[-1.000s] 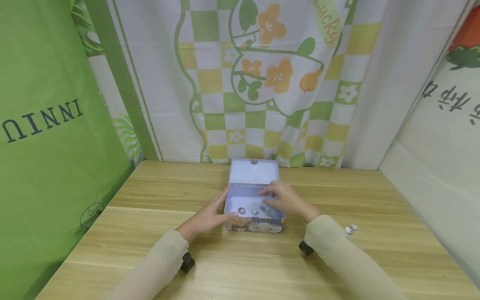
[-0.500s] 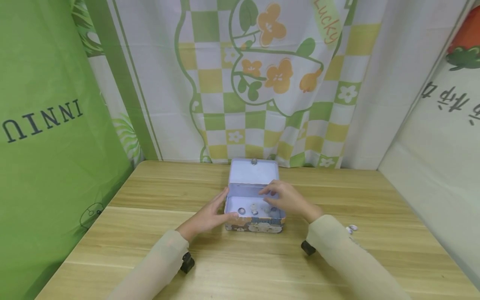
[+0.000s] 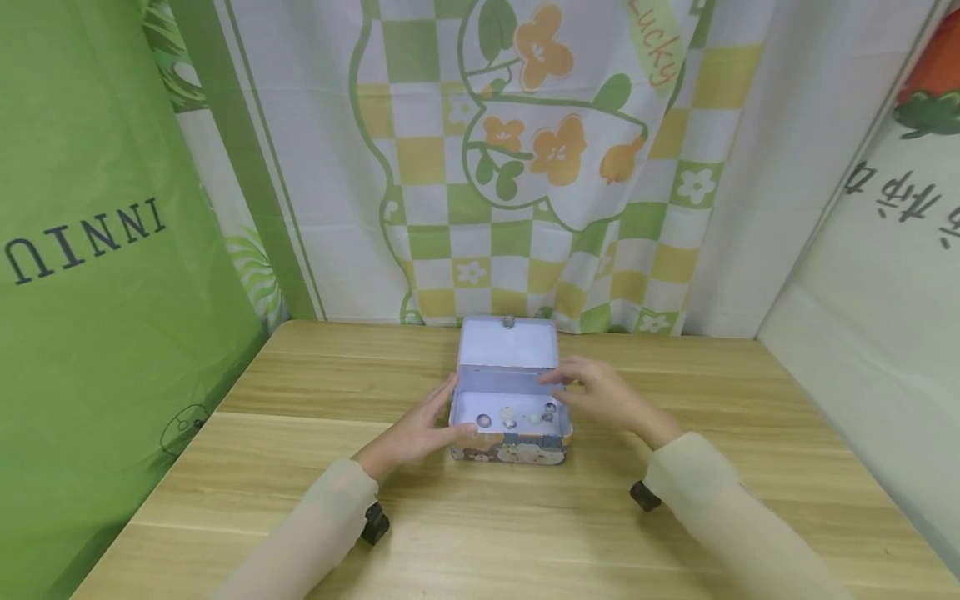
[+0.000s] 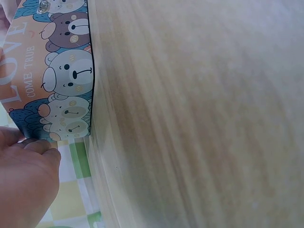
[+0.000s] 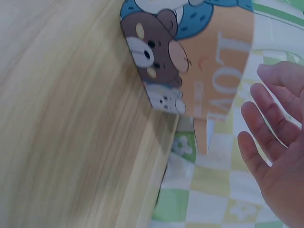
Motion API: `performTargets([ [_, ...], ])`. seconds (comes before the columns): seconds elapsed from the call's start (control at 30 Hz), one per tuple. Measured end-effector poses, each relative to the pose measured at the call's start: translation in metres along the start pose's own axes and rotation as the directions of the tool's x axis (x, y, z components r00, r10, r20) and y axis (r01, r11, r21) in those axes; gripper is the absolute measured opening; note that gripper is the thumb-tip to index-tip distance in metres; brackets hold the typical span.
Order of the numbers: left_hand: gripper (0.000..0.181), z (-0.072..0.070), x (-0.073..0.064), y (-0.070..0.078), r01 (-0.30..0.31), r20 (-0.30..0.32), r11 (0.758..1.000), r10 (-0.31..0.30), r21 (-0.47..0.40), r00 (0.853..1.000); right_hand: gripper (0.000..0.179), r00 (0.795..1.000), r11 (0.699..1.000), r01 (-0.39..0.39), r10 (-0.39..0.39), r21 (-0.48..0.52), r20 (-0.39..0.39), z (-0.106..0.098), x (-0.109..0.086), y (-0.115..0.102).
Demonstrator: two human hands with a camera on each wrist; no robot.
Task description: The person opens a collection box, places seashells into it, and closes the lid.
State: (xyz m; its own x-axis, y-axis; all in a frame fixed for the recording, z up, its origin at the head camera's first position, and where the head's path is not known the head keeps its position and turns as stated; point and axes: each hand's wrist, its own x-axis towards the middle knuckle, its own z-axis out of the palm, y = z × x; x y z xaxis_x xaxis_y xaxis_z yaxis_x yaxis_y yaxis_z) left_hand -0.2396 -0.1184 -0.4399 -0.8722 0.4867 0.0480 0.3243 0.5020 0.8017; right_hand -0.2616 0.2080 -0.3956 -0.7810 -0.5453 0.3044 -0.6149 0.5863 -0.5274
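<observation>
In the head view a tin box (image 3: 508, 450) stands on the table, its lid (image 3: 508, 343) raised at the back. Several small round shiny pieces (image 3: 483, 422) lie on its floor; their kind is too small to tell. My left hand (image 3: 411, 435) rests against the box's left side, thumb over the front rim and fingers along the side wall. At the right rim, my right hand (image 3: 607, 398) hovers with fingers loosely bent. The right wrist view shows that hand's spread fingers (image 5: 259, 128) apart from the box, holding nothing.
The wooden table (image 3: 480, 533) ends at the back against a checked, flowered curtain (image 3: 472, 242). Green fabric (image 3: 112, 317) hangs at the left, and a pale printed sheet (image 3: 877, 333) at the right. A thin dark cord (image 3: 180, 425) shows beside the left table edge.
My right hand has drawn back to the right, uncovering more of the small pieces in the box. Its sleeve now hides two pale pieces seen on the table earlier. The left hand stays put.
</observation>
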Motion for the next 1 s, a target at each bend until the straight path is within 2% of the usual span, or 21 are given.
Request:
performTargets([
  [0.3,0.098,0.0,0.0,0.0,-0.01,-0.003,1.0,0.01,0.004,1.0,0.019,0.998,0.999,0.025,-0.027,-0.034,-0.056,-0.016,-0.02,0.015],
  [0.63,0.101,0.0,0.0,0.0,-0.019,-0.003,1.0,0.019,0.011,1.0,0.02,0.998,0.997,-0.062,0.061,-0.041,-0.022,-0.037,-0.055,0.028],
  [0.83,0.1,0.001,0.0,-0.001,-0.013,0.0,1.0,0.013,0.005,1.0,0.018,0.997,0.993,-0.065,0.061,-0.1,-0.044,-0.05,-0.08,0.033],
  [1.0,0.099,0.002,0.001,-0.003,-0.018,-0.007,1.0,0.018,0.011,1.0,0.019,0.995,0.988,-0.097,0.093,-0.12,-0.045,-0.06,-0.101,0.038],
])
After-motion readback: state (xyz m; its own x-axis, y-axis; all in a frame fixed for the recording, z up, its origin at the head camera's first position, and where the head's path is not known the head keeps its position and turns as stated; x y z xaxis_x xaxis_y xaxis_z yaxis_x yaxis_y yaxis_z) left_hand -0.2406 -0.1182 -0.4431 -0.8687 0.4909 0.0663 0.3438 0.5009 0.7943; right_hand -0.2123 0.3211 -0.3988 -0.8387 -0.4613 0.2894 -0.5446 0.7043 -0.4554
